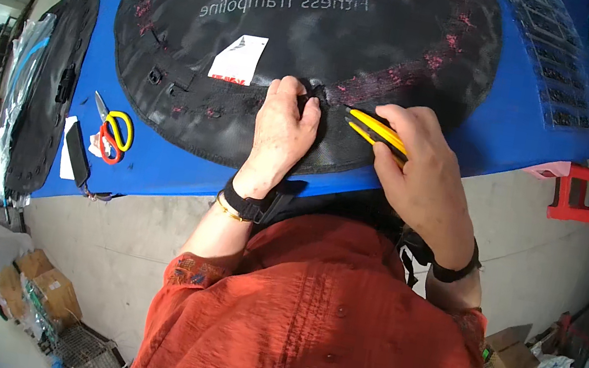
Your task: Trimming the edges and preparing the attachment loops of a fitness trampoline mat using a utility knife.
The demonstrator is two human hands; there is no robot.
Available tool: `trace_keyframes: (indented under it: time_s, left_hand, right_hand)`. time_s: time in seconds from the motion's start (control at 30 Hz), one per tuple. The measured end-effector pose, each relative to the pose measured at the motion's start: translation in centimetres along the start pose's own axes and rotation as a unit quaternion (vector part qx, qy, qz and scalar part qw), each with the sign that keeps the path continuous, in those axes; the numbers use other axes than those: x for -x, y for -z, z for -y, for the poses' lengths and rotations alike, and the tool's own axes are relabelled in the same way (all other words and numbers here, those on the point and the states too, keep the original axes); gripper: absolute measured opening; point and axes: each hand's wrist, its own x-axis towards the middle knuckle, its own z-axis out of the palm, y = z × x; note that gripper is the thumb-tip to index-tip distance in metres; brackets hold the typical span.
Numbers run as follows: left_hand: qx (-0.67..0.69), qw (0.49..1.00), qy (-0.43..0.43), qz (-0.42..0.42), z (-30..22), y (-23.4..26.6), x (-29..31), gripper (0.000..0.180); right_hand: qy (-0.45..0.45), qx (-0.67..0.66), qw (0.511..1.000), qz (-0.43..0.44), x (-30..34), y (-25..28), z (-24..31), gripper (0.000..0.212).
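A large round black trampoline mat point(311, 39) with light lettering lies on a blue-covered table, with loose pink thread bits along its border band. Near the band's front part, my left hand point(285, 124) is closed, its curled fingers and thumb pinching a dark fold of the mat. Just to its right, my right hand point(421, 170) grips a pair of yellow thread snips point(380, 130). The snips' blades point left toward the pinched spot, slightly parted. A white label point(239, 59) with red print sits on the mat beyond my left fingers.
Scissors point(113, 132) with one yellow and one red handle lie left of the mat on the blue table point(147, 179). A dark phone-like slab point(77, 152) is beside them. Another black mat point(53, 89) rests farther left. A red stool point(581, 194) and cardboard boxes point(50, 291) stand on the floor.
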Motion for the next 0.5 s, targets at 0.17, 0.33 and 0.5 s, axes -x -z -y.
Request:
trace_keyframes:
  time_s: [0.17, 0.33, 0.5]
  left_hand:
    - [0.000, 1.000, -0.008, -0.007, 0.0, 0.1, 0.1, 0.020]
    - [0.008, 1.000, -0.007, -0.001, 0.3, -0.1, 0.1, 0.021]
    - [0.015, 1.000, -0.005, -0.002, 0.4, 0.1, 0.3, 0.023]
  right_hand:
    - [0.033, -0.059, 0.994, -0.085, -0.9, -0.6, -0.3, 0.031]
    - [0.049, -0.133, 0.980, -0.140, -1.9, -1.8, -0.9, 0.023]
    - [0.076, -0.185, 0.971, -0.131, -2.6, -3.0, -1.7, 0.024]
